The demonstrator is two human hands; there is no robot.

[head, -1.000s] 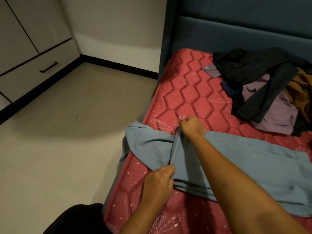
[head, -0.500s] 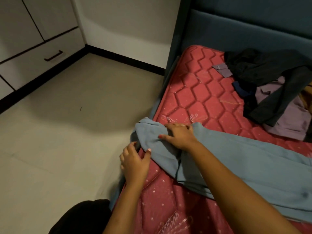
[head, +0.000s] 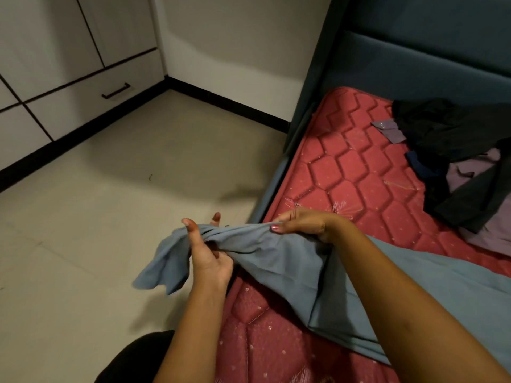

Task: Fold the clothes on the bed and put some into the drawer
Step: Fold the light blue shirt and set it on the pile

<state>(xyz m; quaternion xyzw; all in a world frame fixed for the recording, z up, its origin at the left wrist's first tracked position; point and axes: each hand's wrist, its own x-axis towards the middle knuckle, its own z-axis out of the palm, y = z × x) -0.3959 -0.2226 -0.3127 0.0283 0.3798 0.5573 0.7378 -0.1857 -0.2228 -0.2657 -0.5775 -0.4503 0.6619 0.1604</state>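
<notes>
A long grey-blue garment [head: 290, 266] stretches from the red mattress [head: 356, 186] out over the bed's left edge. My left hand [head: 206, 250] grips its bunched end past the edge, thumb up, with loose cloth hanging below. My right hand [head: 302, 223] pinches the same garment's upper edge just over the mattress side. A pile of dark, purple and navy clothes [head: 456, 161] lies at the far right of the bed. The closed drawer [head: 91, 98] with a dark handle [head: 116, 91] is in the white cabinet at the far left.
Pale tiled floor [head: 110, 217] lies between the bed and the cabinet. A teal padded headboard [head: 414, 59] rises behind the mattress. A black skirting runs along the wall. My dark-clothed knee [head: 132, 360] shows at the bottom.
Both hands have lifted the garment's end off the mattress and pulled it left beyond the bed edge. Half a second ago they lay flat on it.
</notes>
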